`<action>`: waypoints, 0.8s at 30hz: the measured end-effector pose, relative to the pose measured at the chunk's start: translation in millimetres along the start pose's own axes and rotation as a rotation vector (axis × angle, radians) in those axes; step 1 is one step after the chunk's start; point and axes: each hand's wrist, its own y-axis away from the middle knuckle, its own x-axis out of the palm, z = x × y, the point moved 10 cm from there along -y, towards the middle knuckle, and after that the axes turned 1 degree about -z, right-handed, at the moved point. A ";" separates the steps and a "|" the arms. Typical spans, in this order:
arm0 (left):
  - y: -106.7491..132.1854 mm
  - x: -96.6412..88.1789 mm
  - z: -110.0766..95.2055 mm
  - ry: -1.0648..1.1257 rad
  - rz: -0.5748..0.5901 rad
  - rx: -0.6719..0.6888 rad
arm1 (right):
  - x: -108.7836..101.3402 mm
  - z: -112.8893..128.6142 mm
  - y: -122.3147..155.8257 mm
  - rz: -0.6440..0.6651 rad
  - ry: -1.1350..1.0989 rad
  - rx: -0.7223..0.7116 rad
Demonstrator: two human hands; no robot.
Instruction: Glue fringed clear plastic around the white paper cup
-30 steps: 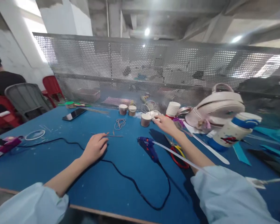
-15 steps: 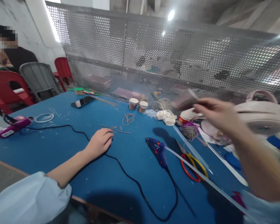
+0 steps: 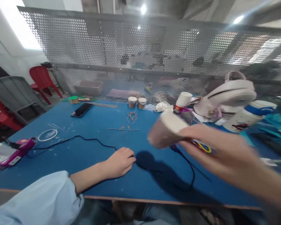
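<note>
My right hand is closed on the rim of a brown-sided paper cup, tilted with its pale mouth facing up and right, above the table. Both are smeared by motion. My left hand rests palm down on the blue table, its fingers loosely bent and nothing visible in them. A black cord runs up to this hand and seems to pass beneath it. Behind the cup, the blue glue gun is mostly hidden. Scissors with red and yellow handles show partly behind my right hand.
Two brown cups stand at the back, near a twine coil and a thin stick. A phone and a purple power strip lie left. Stacked paper cups and a pale bag stand right, before a perforated metal screen.
My right hand has brought the cup from the back right toward the front middle. The view has turned right; my left hand still rests on the table, its fingers slightly more bent.
</note>
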 end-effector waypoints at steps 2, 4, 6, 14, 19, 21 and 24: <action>5.3 -2.1 -1.2 0.011 0.017 0.001 | 52.0 24.7 -17.1 0.121 -0.011 -0.043; 9.4 -4.2 -2.9 0.018 0.024 -0.005 | 99.4 23.6 -27.2 0.148 -0.036 -0.031; 12.1 -6.1 -7.0 0.031 0.017 0.005 | 141.6 11.5 -27.7 0.182 -0.024 -0.041; 10.0 -27.0 -16.9 0.050 -0.129 0.038 | 165.0 -21.4 -14.3 0.192 -0.115 0.014; 11.0 -62.7 2.0 0.038 -0.400 -0.019 | 145.9 -40.8 -42.6 0.232 -0.083 0.245; 13.7 -69.7 10.2 0.031 -0.466 -0.049 | 152.1 -45.1 -67.5 0.308 -0.037 0.262; 18.2 -73.6 18.0 0.018 -0.516 -0.075 | 170.4 -68.7 -113.7 0.415 0.041 0.302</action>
